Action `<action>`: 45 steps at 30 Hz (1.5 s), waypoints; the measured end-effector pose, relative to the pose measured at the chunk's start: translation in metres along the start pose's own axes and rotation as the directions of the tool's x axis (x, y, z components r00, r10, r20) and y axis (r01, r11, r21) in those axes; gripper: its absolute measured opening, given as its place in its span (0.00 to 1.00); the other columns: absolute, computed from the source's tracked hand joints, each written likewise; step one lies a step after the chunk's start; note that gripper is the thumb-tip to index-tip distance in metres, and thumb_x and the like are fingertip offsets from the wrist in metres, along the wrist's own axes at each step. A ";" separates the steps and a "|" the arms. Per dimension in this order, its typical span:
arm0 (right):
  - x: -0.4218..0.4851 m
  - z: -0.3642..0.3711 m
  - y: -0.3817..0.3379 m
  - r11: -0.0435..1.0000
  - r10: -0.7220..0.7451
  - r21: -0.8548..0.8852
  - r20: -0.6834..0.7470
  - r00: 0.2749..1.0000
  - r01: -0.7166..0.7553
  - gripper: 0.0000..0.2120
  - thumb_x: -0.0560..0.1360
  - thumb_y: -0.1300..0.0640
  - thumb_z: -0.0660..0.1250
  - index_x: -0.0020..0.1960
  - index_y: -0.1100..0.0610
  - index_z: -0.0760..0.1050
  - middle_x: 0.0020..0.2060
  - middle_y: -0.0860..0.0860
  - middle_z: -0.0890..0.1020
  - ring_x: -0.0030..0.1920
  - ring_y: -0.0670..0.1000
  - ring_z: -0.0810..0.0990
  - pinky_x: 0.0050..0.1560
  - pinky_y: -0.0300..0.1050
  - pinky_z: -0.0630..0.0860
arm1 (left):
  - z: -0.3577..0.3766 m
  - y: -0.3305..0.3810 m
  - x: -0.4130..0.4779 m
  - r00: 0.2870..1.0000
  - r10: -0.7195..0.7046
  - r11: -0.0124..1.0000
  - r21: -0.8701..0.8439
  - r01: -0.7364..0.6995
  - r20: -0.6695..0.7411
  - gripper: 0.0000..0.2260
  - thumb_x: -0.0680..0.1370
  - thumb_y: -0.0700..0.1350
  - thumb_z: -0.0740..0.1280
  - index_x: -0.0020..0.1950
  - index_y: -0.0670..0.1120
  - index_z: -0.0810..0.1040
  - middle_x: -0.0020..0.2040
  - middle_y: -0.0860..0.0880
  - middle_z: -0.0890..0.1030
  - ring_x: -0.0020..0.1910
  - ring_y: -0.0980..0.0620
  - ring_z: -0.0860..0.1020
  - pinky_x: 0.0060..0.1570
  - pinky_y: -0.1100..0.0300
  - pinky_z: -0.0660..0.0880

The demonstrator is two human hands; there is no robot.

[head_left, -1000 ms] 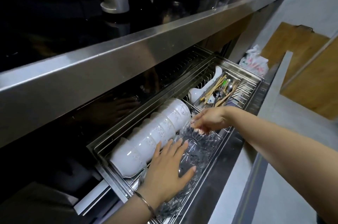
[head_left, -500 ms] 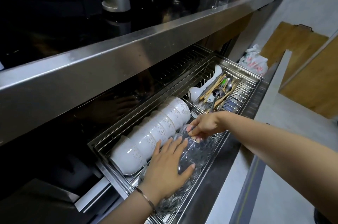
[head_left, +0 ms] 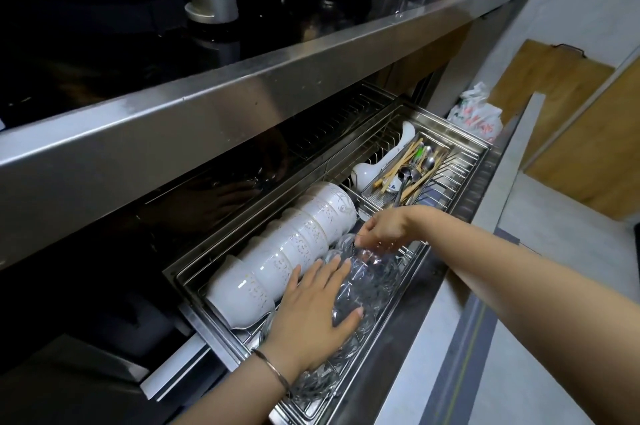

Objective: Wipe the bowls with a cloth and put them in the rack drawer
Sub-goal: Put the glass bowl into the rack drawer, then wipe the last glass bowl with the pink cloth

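Observation:
The steel rack drawer [head_left: 460, 161] is pulled out below the counter. A row of white patterned bowls [head_left: 294, 244] lies on its side along the drawer's far half. In front of it lies a row of clear glass bowls [head_left: 372, 280]. My left hand [head_left: 311, 317] rests flat with spread fingers on the near glass bowls. My right hand [head_left: 382, 228] reaches from the right and pinches the rim of the farthest glass bowl [head_left: 346, 242] with its fingertips. No cloth is visible.
A cutlery tray [head_left: 410, 173] with chopsticks, spoons and a white ladle fills the drawer's right end. The steel counter edge [head_left: 242, 95] overhangs the drawer, with a black cooktop and knob [head_left: 211, 1] above. A plastic bag [head_left: 476, 116] lies beyond.
My right hand has slid a little left and nearer along the glass bowls, pressing the end bowl toward the row. My left hand has stayed flat on the near bowls.

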State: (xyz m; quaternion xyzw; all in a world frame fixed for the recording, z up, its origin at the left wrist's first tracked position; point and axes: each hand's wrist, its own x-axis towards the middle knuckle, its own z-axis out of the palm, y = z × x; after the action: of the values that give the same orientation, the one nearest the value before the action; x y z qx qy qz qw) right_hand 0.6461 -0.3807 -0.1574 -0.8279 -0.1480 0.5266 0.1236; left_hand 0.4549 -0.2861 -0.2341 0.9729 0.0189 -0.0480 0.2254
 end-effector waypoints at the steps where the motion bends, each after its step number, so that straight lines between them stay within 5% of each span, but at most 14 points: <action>1: -0.004 -0.002 0.000 1.000 -0.031 -0.008 -0.084 0.996 0.030 0.14 0.81 0.57 0.60 0.61 0.64 0.74 0.45 0.55 0.79 0.43 0.50 0.77 0.48 0.44 0.78 | 0.000 0.000 -0.001 1.000 0.001 1.000 -0.003 -0.001 0.002 0.30 0.79 0.65 0.50 0.78 0.58 0.43 0.79 0.57 0.46 0.78 0.55 0.44 0.75 0.53 0.35; 5: -0.020 -0.008 0.008 0.970 -0.220 -0.011 -0.472 0.854 0.243 0.11 0.80 0.57 0.62 0.59 0.62 0.75 0.54 0.56 0.80 0.47 0.54 0.78 0.62 0.56 0.74 | -0.007 0.003 -0.005 1.000 0.001 1.000 -0.029 -0.001 0.010 0.29 0.81 0.63 0.49 0.78 0.57 0.43 0.79 0.56 0.44 0.78 0.56 0.44 0.74 0.56 0.35; 7: -0.038 -0.002 0.009 0.922 -0.298 0.000 -0.640 0.709 0.387 0.09 0.80 0.56 0.63 0.58 0.55 0.75 0.56 0.56 0.79 0.49 0.59 0.80 0.56 0.57 0.77 | -0.018 0.008 -0.011 1.000 0.006 0.999 -0.037 -0.007 -0.009 0.29 0.81 0.62 0.50 0.79 0.56 0.44 0.79 0.56 0.45 0.78 0.56 0.45 0.75 0.56 0.37; 9: -0.062 0.008 0.005 0.852 -0.343 0.004 -0.751 0.564 0.524 0.08 0.79 0.57 0.63 0.58 0.51 0.74 0.57 0.54 0.77 0.49 0.57 0.80 0.50 0.56 0.80 | -0.035 0.009 -0.023 0.999 0.030 1.000 0.006 -0.030 -0.030 0.28 0.82 0.61 0.49 0.79 0.55 0.45 0.79 0.56 0.47 0.77 0.56 0.46 0.75 0.57 0.38; 12: -0.104 0.027 -0.008 0.760 -0.457 -0.096 -0.782 0.423 0.643 0.09 0.79 0.59 0.63 0.58 0.50 0.75 0.65 0.45 0.69 0.58 0.46 0.75 0.56 0.47 0.76 | -0.078 0.012 -0.049 0.993 0.077 0.995 0.075 -0.071 -0.086 0.26 0.82 0.60 0.49 0.78 0.54 0.49 0.79 0.55 0.50 0.78 0.54 0.49 0.76 0.55 0.41; 14: -0.131 0.040 -0.020 0.735 -0.538 -0.177 -0.740 0.404 0.654 0.10 0.79 0.58 0.63 0.58 0.48 0.75 0.67 0.43 0.66 0.60 0.43 0.73 0.58 0.38 0.71 | -0.117 0.015 -0.071 0.972 0.150 0.978 0.172 -0.119 -0.183 0.26 0.79 0.58 0.50 0.74 0.51 0.64 0.76 0.50 0.64 0.75 0.48 0.63 0.73 0.53 0.52; 17: -0.174 0.059 -0.044 0.684 -0.607 -0.238 -0.710 0.357 0.690 0.11 0.79 0.56 0.64 0.58 0.44 0.74 0.68 0.41 0.66 0.62 0.40 0.72 0.63 0.40 0.69 | -0.170 0.016 -0.104 0.932 0.252 0.918 0.370 -0.145 -0.260 0.23 0.75 0.57 0.55 0.64 0.49 0.77 0.62 0.50 0.80 0.63 0.46 0.77 0.64 0.50 0.66; 23: -0.240 0.106 -0.107 0.582 -0.726 -0.335 -0.624 0.288 0.741 0.12 0.79 0.57 0.64 0.61 0.49 0.75 0.68 0.41 0.67 0.65 0.39 0.69 0.65 0.36 0.65 | -0.250 0.025 -0.191 0.862 0.340 0.882 0.445 -0.154 -0.376 0.21 0.77 0.56 0.56 0.67 0.50 0.74 0.65 0.52 0.76 0.69 0.48 0.70 0.70 0.54 0.55; 32: -0.268 0.190 -0.216 0.442 -0.876 -0.491 -0.416 0.244 0.751 0.16 0.77 0.48 0.66 0.64 0.47 0.73 0.70 0.41 0.66 0.68 0.36 0.65 0.68 0.36 0.62 | -0.303 -0.052 -0.312 0.812 0.109 0.955 0.287 0.075 -0.573 0.20 0.77 0.56 0.57 0.66 0.50 0.74 0.65 0.51 0.76 0.68 0.49 0.70 0.68 0.59 0.58; 35: -0.271 0.214 -0.247 0.415 -0.908 -0.575 -0.315 0.277 0.705 0.19 0.78 0.47 0.65 0.67 0.49 0.72 0.69 0.42 0.67 0.67 0.39 0.66 0.63 0.30 0.59 | -0.313 -0.070 -0.343 0.783 0.000 0.959 0.221 0.176 -0.622 0.24 0.76 0.60 0.52 0.68 0.52 0.73 0.68 0.54 0.74 0.71 0.51 0.67 0.67 0.62 0.56; 39: -0.266 0.230 -0.274 0.420 -0.907 -0.703 -0.318 0.275 0.574 0.20 0.77 0.42 0.63 0.65 0.50 0.75 0.68 0.44 0.69 0.64 0.44 0.72 0.60 0.36 0.66 | -0.322 -0.084 -0.370 0.752 -0.059 0.962 0.164 0.218 -0.656 0.28 0.75 0.64 0.49 0.68 0.54 0.72 0.70 0.55 0.71 0.73 0.52 0.64 0.68 0.61 0.54; 45: -0.258 0.227 -0.291 0.379 -0.925 -0.849 -0.343 0.160 0.368 0.12 0.75 0.44 0.67 0.52 0.49 0.82 0.55 0.45 0.78 0.53 0.48 0.78 0.50 0.43 0.72 | -0.336 -0.089 -0.388 0.723 -0.140 0.985 -0.023 0.169 -0.677 0.26 0.74 0.66 0.52 0.67 0.58 0.71 0.69 0.61 0.68 0.71 0.60 0.61 0.71 0.59 0.59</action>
State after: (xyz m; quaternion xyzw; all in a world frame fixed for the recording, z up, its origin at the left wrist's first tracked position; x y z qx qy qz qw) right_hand 0.3027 -0.1975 0.0690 -0.7840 -0.5940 -0.1106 0.1423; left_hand 0.0919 -0.0634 0.0672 0.9231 0.1791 0.2893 0.1789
